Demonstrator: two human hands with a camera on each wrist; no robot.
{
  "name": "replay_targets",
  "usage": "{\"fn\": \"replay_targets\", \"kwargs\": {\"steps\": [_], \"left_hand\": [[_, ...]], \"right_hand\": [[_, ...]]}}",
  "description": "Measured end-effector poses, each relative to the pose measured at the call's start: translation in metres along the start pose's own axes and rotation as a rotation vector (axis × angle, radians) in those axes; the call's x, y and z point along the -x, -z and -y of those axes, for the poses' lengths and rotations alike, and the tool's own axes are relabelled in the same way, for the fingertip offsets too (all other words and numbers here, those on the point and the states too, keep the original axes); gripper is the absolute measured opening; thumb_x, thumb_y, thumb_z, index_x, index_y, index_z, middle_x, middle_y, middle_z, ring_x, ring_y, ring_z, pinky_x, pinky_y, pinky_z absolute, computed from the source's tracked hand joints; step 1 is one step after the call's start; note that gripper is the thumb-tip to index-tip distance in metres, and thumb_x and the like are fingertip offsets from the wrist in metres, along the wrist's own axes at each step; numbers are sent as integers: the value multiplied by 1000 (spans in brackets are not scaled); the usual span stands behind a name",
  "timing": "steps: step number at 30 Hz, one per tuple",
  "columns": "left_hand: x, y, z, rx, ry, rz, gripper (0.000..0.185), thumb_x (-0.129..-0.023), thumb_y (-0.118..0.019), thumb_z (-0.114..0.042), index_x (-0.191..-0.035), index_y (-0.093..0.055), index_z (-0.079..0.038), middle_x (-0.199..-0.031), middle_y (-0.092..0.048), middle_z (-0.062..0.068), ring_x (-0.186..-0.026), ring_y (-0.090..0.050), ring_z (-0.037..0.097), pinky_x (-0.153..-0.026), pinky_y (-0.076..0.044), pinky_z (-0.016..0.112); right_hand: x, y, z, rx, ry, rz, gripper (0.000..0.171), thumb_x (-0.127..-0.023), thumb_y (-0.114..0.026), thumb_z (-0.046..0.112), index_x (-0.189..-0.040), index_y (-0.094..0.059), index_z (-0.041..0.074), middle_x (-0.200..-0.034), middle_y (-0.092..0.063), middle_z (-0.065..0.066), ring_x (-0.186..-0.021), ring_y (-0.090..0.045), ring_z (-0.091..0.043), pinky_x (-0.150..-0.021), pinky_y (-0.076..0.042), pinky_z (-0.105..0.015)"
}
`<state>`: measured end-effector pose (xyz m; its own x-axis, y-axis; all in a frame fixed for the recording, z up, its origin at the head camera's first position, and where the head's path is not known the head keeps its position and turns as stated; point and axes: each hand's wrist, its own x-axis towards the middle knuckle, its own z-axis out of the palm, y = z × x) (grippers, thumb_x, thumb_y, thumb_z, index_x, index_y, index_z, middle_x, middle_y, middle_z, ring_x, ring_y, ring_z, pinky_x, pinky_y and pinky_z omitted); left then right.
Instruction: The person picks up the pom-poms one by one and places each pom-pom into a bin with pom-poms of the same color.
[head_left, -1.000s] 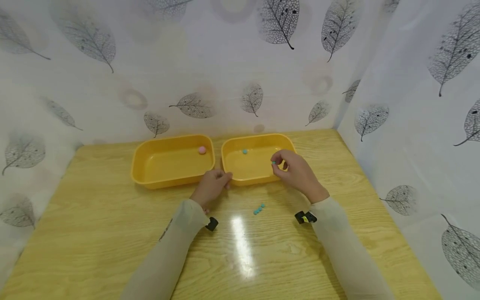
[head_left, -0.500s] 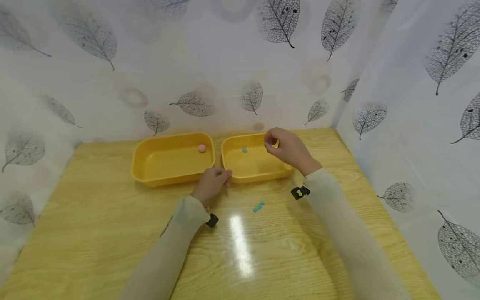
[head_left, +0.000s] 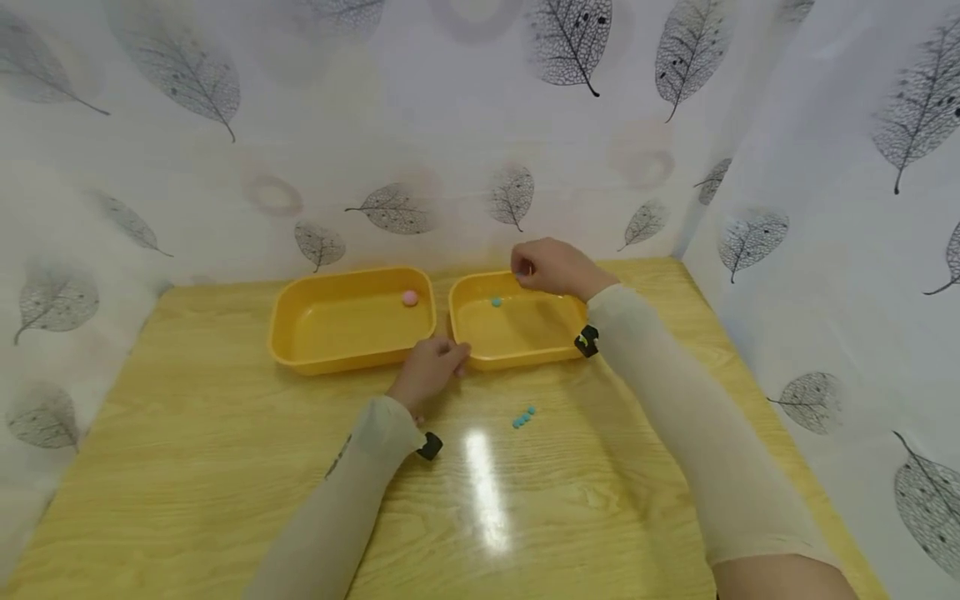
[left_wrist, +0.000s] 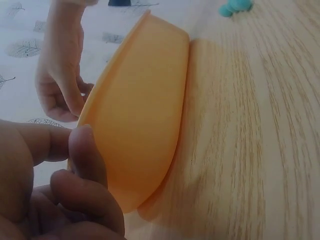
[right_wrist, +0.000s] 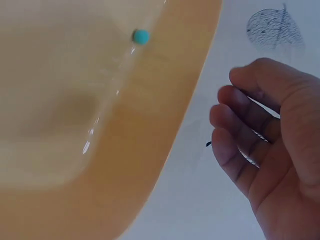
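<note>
We see that the right hand (head_left: 557,267) has shifted to the back rim of the right yellow tray (head_left: 525,357), fingers curled (we cannot tell whether they grip anything). Inside shows the same lone teal bead (head_left: 497,302), so we count nothing added. The left hand (head_left: 427,367) pinches the near-left rim.
</note>
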<state>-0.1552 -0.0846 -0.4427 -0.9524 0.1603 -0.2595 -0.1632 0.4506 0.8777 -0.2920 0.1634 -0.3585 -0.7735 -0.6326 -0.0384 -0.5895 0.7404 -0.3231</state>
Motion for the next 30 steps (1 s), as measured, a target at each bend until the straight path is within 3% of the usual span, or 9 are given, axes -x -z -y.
{"fn": "replay_targets", "kwargs": {"steps": [5,10,13,16,23,30], "left_hand": [[0,-3,1,23,3,15,41,-105,-58,-41,-85,-69,-7,-88,-68,4,-79,-53,23,-75,-41,37],[0,-4,1,27,-2,3,39,-105,-59,-39,-81,-67,-9,-84,-67,4,-74,-51,22,-70,-40,35],[0,-4,1,21,-13,-4,39,-105,-59,-37,-82,-67,-8,-83,-67,4,-73,-51,21,-69,-40,34],[-1,-3,1,19,-18,-8,39,-105,-59,-37,-81,-68,-8,-82,-67,4,-72,-50,21,-68,-40,34],[0,-1,0,40,7,-12,41,-106,-59,-39,-82,-68,-7,-83,-66,4,-73,-50,22,-70,-40,35],[-1,-1,3,68,17,-10,41,-105,-59,-41,-81,-67,-9,-84,-66,4,-75,-50,23,-71,-39,36]], "right_hand": [[-14,-2,-8,52,-4,147,4,-96,-67,11,-97,-71,11,-96,-69,-4,-89,-57,-22,-88,-49,-39],[-26,-12,-5,65,-11,283,8,-93,-64,4,-92,-68,11,-90,-64,-3,-83,-54,-20,-79,-46,-36],[-32,-20,-1,92,-20,353,23,-91,-59,-1,-73,-56,14,-71,-48,0,-66,-39,-16,-67,-36,-32],[-36,-29,3,123,-18,412,37,-91,-55,0,-63,-40,18,-61,-29,3,-59,-23,-14,-62,-25,-31],[-40,-37,17,191,21,460,34,-84,-55,-4,-62,-46,20,-60,-36,5,-58,-32,-12,-58,-29,-29],[-40,-37,28,283,38,501,40,-81,-53,-7,-54,-40,19,-52,-29,6,-50,-22,-11,-50,-23,-27]]}}
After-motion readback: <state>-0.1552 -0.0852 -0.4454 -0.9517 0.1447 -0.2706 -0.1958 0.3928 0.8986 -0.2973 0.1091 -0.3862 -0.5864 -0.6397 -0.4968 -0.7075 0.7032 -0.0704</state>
